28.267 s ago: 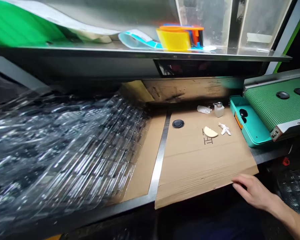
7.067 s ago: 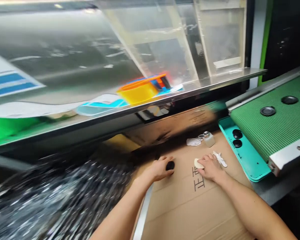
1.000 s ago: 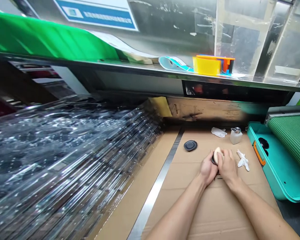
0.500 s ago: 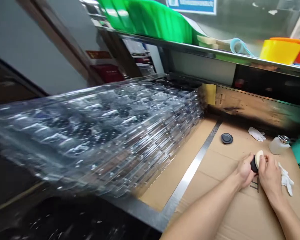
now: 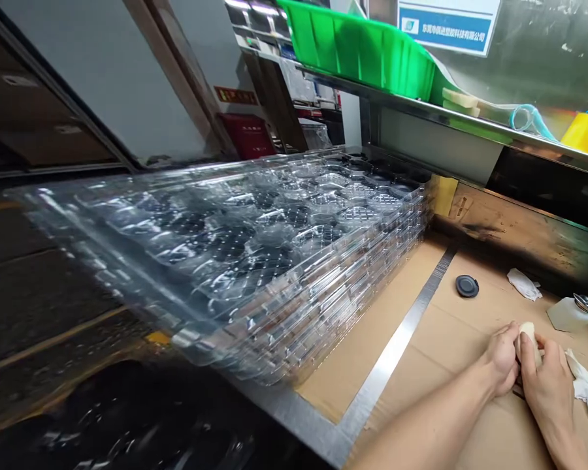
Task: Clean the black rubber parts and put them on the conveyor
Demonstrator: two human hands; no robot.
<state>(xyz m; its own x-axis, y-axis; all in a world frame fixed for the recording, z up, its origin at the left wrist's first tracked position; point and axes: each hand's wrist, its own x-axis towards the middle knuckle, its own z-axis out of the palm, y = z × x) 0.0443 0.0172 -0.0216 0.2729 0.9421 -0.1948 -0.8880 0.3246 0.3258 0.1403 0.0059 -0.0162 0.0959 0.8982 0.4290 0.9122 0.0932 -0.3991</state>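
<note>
Both my hands meet at the lower right, over the cardboard sheet [image 5: 451, 326]. My left hand [image 5: 500, 358] is closed around a small black round part, now almost hidden between the fingers. My right hand [image 5: 546, 385] presses a cream pad [image 5: 527, 334] against that part, with its fingers wrapped round the pad. A second black round part [image 5: 467, 286] lies alone on the cardboard, farther from me than the hands.
A tall stack of clear plastic trays [image 5: 255, 241] fills the left of the bench and overhangs its edge. A white rag [image 5: 523, 284], a small bottle [image 5: 566, 313] and a white glove [image 5: 587, 390] lie near my hands. A shelf above holds a green bin [image 5: 362, 49] and a yellow tub [image 5: 585, 134].
My head has turned left, so the tray stack fills more of the view and the hands sit at the lower right. The hands have closed further over the black part.
</note>
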